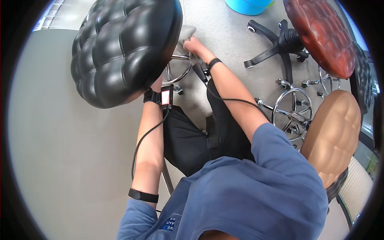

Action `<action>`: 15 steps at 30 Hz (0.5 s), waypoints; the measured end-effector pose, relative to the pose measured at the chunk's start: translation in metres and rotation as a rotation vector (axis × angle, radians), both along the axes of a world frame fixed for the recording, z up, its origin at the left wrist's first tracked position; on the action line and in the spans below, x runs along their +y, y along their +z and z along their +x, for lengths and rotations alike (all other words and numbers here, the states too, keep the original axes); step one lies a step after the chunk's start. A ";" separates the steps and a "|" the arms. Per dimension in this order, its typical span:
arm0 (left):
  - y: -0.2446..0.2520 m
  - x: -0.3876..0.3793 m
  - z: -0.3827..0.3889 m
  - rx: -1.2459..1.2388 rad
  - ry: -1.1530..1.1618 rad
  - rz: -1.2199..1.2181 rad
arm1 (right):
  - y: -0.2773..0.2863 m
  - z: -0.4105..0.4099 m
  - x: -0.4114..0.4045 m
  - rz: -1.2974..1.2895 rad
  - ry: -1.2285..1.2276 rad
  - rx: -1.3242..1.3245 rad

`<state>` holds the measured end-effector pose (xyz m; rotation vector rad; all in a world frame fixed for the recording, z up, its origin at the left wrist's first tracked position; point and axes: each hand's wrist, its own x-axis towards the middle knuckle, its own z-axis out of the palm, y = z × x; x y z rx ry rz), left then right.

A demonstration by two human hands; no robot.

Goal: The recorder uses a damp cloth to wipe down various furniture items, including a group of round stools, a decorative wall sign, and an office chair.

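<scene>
A round stool seat in black tufted upholstery (120,54) fills the upper left of the head view, tilted on its side. Behind its lower edge reaches my left forearm; most of my left hand (157,84) is hidden there, so its fingers do not show. My right hand (193,45) is closed on a grey cloth (187,32) just right of the seat. Below that hand is the stool's chrome foot ring (180,78), with a caster near it. Both wrists wear black straps with small cabled devices.
At the right stand a stool with a red tufted seat (327,39) and a black five-arm base, and a tan-seated stool (333,138) with a chrome base (292,115). A blue bucket (250,7) is at the top. A large pale grey surface (66,150) lies left.
</scene>
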<state>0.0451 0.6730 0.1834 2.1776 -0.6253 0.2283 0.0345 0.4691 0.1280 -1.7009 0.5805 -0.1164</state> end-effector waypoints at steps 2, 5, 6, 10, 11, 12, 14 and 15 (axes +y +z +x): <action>-0.009 0.009 0.002 -0.051 -0.055 -0.080 | -0.012 -0.026 0.002 0.158 0.076 0.071; -0.023 0.016 0.019 0.008 -0.014 -0.070 | -0.012 -0.049 0.005 0.309 0.184 0.101; -0.026 0.014 0.021 0.015 -0.021 -0.070 | -0.014 -0.056 0.002 0.302 0.196 0.063; -0.045 0.014 0.028 -0.039 -0.035 -0.060 | -0.019 -0.066 -0.009 -0.016 0.350 0.294; -0.050 0.018 0.031 -0.097 -0.044 -0.045 | -0.021 -0.068 -0.005 -0.014 0.351 0.298; -0.055 0.023 0.039 -0.099 -0.040 -0.046 | -0.028 -0.070 -0.001 -0.038 0.368 0.181; -0.057 0.037 0.058 -0.021 -0.013 -0.070 | -0.039 -0.069 0.013 -0.165 0.458 0.001; -0.056 0.034 0.056 -0.020 -0.017 -0.072 | -0.047 -0.069 0.016 -0.167 0.453 0.003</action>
